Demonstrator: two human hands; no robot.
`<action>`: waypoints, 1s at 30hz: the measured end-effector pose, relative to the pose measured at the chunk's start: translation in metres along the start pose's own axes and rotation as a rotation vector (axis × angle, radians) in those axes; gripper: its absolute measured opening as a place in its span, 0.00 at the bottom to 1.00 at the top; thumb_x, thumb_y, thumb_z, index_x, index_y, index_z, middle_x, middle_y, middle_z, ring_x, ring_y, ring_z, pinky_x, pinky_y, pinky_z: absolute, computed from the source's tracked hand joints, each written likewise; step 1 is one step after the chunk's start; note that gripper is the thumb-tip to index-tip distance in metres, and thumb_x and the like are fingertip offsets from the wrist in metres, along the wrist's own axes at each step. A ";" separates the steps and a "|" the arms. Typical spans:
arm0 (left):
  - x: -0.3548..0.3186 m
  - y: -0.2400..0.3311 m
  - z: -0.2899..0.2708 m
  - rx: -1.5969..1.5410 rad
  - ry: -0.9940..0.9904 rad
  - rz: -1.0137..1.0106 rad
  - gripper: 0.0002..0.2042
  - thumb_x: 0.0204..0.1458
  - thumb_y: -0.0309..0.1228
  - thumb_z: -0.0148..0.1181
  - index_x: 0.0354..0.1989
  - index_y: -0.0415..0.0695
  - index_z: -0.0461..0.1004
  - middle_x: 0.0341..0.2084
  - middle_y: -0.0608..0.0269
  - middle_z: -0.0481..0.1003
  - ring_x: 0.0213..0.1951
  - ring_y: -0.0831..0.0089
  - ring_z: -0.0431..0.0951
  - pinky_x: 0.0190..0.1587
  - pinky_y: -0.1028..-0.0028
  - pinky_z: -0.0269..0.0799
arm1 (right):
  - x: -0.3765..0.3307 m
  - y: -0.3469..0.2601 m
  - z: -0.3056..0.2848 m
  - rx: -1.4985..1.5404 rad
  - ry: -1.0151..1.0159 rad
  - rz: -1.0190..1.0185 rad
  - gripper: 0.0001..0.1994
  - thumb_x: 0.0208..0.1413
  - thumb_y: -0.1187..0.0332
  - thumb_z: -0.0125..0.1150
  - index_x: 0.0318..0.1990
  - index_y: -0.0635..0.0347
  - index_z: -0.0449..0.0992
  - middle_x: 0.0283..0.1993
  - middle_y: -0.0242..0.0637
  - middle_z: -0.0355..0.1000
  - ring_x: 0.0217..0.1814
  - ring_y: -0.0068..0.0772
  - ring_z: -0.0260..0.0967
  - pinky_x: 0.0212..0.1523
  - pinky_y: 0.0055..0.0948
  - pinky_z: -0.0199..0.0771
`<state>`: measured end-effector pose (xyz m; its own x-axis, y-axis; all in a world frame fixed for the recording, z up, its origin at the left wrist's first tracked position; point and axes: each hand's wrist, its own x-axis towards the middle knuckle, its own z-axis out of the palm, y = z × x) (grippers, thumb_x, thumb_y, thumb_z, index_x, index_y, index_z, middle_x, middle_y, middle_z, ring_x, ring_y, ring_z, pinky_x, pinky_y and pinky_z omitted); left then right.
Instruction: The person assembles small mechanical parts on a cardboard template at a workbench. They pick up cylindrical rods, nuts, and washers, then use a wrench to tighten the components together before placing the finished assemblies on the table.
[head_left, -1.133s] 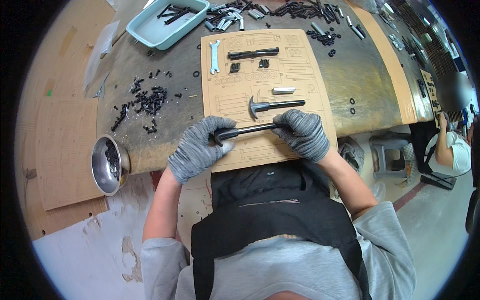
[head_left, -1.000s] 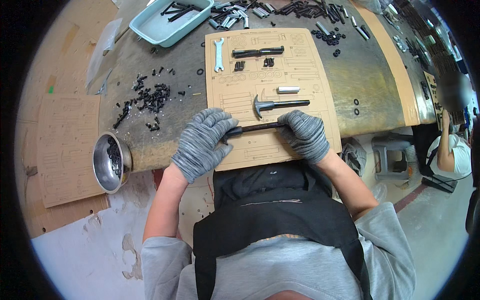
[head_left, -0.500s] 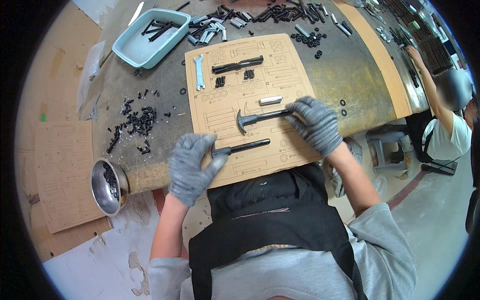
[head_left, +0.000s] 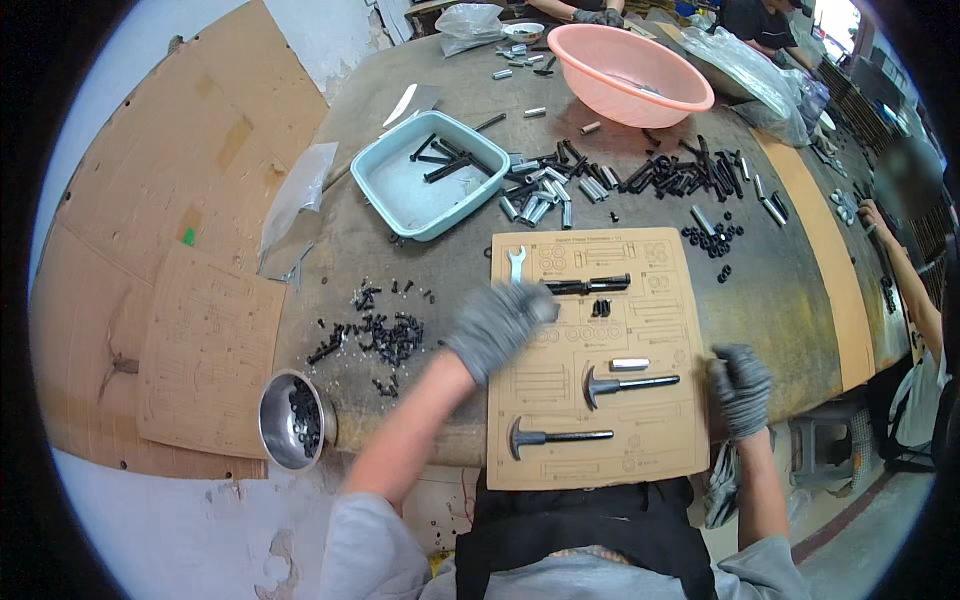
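A printed cardboard sheet [head_left: 660,450] lies on the table in front of me. My left hand [head_left: 500,325], gloved in grey and blurred by motion, is over its upper left part, hiding the lower part of an open-end wrench [head_left: 516,263]. Close to its fingers lie long black bolts [head_left: 600,285] and short black screws [head_left: 601,308]. My right hand [head_left: 741,390], also gloved, is curled closed beside the sheet's right edge; its grip is hidden. Between my hands are a silver tube [head_left: 630,364] and a hammer-shaped tool [head_left: 635,383] with a curved head. A second such tool [head_left: 565,436] lies below.
Small black screws [head_left: 392,338] are scattered left of the sheet, near a metal bowl [head_left: 268,425]. Beyond stand a blue tray [head_left: 375,190] holding black bolts and a pink basin [head_left: 600,95]. Silver tubes [head_left: 540,205] and black parts lie in piles. Other people work around the table.
My left hand has left the lower hammer-shaped tool and moved up toward the wrench and bolts. My right hand has moved off the other tool to the sheet's right edge. The view has shifted.
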<state>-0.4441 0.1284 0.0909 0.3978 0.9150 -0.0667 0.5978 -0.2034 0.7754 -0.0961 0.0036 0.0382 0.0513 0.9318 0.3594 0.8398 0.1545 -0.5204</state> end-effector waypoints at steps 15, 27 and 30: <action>0.242 -0.248 -0.173 0.754 0.302 -0.358 0.19 0.41 0.42 0.63 0.38 0.42 0.79 0.36 0.47 0.78 0.41 0.55 0.78 0.45 0.62 0.72 | 0.035 0.060 0.014 0.220 0.051 0.407 0.09 0.53 0.65 0.60 0.36 0.61 0.78 0.33 0.46 0.75 0.34 0.47 0.73 0.37 0.36 0.73; 0.170 -0.177 -0.183 0.317 0.403 -0.237 0.18 0.51 0.41 0.60 0.41 0.38 0.77 0.29 0.57 0.78 0.27 0.73 0.74 0.33 0.71 0.71 | 0.264 0.120 0.086 -0.619 -0.260 0.220 0.17 0.51 0.52 0.57 0.38 0.54 0.81 0.40 0.49 0.76 0.41 0.52 0.74 0.39 0.46 0.73; 0.112 -0.103 -0.136 0.174 0.385 -0.114 0.17 0.53 0.41 0.59 0.42 0.39 0.77 0.30 0.64 0.77 0.26 0.80 0.71 0.27 0.75 0.69 | 0.249 0.088 0.069 -0.585 -0.200 0.128 0.16 0.49 0.55 0.60 0.38 0.55 0.80 0.37 0.49 0.76 0.39 0.52 0.74 0.41 0.44 0.74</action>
<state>-0.5563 0.2993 0.0891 0.0533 0.9915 0.1189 0.7446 -0.1188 0.6568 -0.0464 0.2714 0.0285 0.1165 0.9831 0.1409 0.9932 -0.1149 -0.0195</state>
